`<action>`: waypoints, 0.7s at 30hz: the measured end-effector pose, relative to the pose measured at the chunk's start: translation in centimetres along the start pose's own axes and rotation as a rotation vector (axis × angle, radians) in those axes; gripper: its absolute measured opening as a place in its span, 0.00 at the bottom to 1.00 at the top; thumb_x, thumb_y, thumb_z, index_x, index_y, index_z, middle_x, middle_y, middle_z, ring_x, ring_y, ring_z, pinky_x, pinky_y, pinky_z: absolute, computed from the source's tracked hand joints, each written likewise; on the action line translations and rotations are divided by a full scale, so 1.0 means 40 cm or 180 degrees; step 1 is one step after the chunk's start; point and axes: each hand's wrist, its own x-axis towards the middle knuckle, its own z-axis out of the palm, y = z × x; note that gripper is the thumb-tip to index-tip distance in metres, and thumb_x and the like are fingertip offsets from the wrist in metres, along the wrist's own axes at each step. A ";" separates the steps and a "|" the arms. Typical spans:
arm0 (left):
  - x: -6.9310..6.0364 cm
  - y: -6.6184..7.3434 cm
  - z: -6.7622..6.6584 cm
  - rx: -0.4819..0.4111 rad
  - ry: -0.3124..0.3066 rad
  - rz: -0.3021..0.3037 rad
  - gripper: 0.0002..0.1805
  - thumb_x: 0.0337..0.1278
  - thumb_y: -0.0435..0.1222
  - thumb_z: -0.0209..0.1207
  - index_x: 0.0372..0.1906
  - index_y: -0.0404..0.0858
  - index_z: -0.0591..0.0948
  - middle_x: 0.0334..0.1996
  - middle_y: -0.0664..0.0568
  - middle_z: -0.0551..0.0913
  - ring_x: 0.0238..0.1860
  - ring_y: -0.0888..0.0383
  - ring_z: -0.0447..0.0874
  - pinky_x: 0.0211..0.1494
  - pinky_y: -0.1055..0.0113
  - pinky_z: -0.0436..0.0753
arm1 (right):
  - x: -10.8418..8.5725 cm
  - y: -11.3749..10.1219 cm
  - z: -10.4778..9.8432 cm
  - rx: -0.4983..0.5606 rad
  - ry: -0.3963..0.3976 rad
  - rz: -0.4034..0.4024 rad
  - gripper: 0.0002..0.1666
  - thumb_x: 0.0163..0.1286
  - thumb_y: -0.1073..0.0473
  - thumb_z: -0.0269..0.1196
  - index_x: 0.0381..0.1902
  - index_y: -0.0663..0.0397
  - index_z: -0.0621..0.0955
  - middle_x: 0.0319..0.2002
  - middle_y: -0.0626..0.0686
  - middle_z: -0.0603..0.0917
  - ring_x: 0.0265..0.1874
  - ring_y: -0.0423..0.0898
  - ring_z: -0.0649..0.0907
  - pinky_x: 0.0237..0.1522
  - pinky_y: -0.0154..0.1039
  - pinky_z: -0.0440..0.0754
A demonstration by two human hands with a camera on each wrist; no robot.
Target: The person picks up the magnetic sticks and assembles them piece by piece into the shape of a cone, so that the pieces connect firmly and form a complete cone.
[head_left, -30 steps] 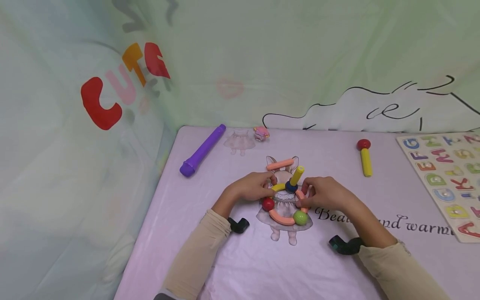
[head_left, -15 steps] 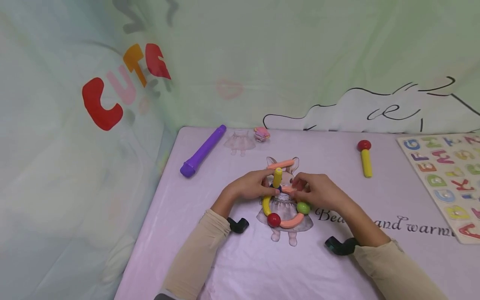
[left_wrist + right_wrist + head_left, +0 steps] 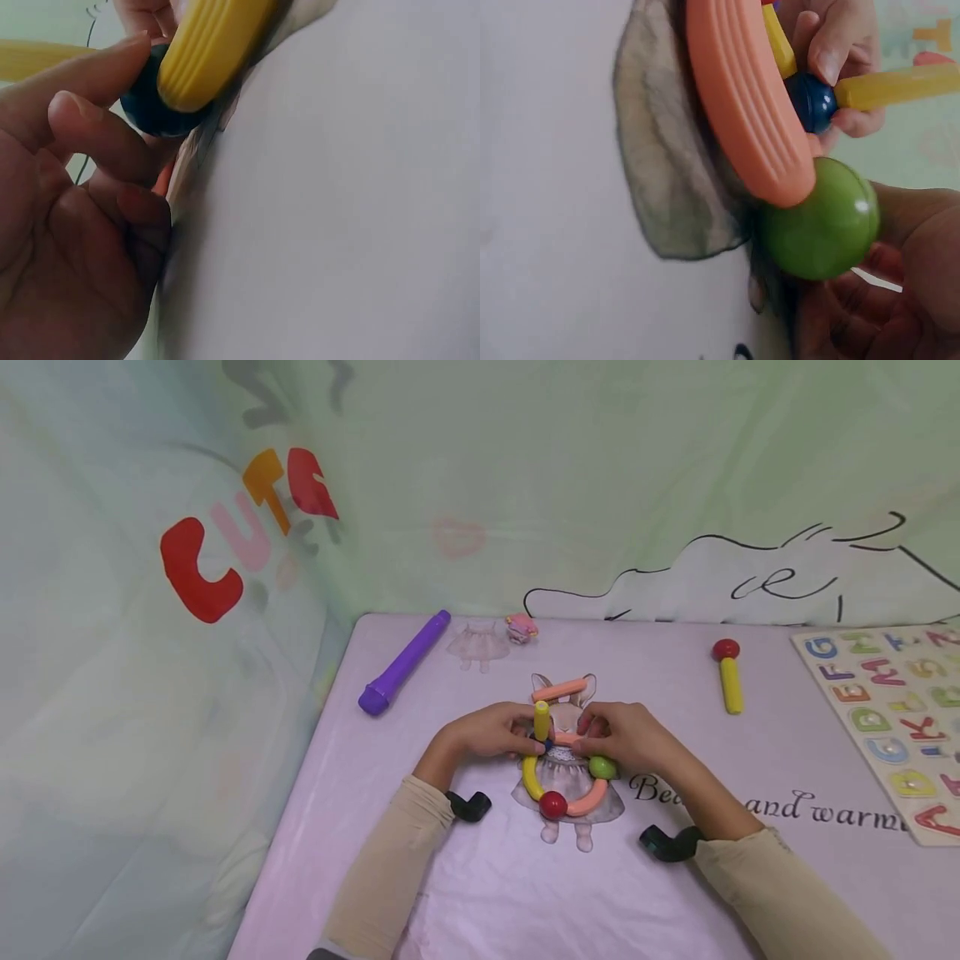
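A ring of curved sticks and balls lies on the table before me in the head view. Around it run a yellow curved stick (image 3: 531,778), a red ball (image 3: 553,804), an orange curved stick (image 3: 588,799) and a green ball (image 3: 602,767). My left hand (image 3: 497,729) pinches the dark blue ball (image 3: 814,101) between thumb and finger; a straight yellow stick (image 3: 542,718) rises from that ball. Between the blue and green balls, my right hand (image 3: 628,735) grips the ring's upper orange stick (image 3: 564,739). Its fingertips are partly hidden behind the green ball in the right wrist view.
A loose orange stick (image 3: 559,690) lies just behind the ring. Farther off are a purple toy microphone (image 3: 407,662), a small pink object (image 3: 521,627) and a yellow stick with a red ball (image 3: 731,677). An alphabet board (image 3: 896,718) lies at the right.
The ring has turned counterclockwise: the blue ball and upright yellow stick went left, the red ball to the front, the green ball back. My left hand now holds the blue ball.
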 end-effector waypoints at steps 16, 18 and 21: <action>-0.003 0.003 0.002 -0.0137 -0.0306 -0.0016 0.11 0.69 0.40 0.63 0.52 0.44 0.83 0.26 0.56 0.79 0.28 0.60 0.76 0.37 0.71 0.76 | 0.076 0.000 -0.009 0.0083 0.0115 0.0086 0.26 0.75 0.53 0.62 0.67 0.51 0.74 0.30 0.53 0.77 0.20 0.45 0.77 0.26 0.37 0.75; -0.002 0.007 0.004 -0.0138 -0.0347 0.0061 0.16 0.70 0.39 0.62 0.60 0.45 0.81 0.28 0.56 0.78 0.29 0.59 0.77 0.39 0.71 0.77 | 0.077 0.004 -0.007 0.0032 0.0167 0.0054 0.22 0.74 0.54 0.64 0.63 0.52 0.76 0.28 0.53 0.77 0.19 0.45 0.76 0.24 0.37 0.74; 0.000 0.008 0.009 -0.0110 -0.0384 0.0196 0.32 0.71 0.37 0.61 0.76 0.50 0.67 0.29 0.55 0.76 0.29 0.57 0.77 0.39 0.70 0.77 | 0.076 0.014 -0.006 -0.0019 0.0200 0.0073 0.20 0.73 0.53 0.65 0.59 0.50 0.78 0.27 0.53 0.77 0.19 0.45 0.76 0.24 0.37 0.73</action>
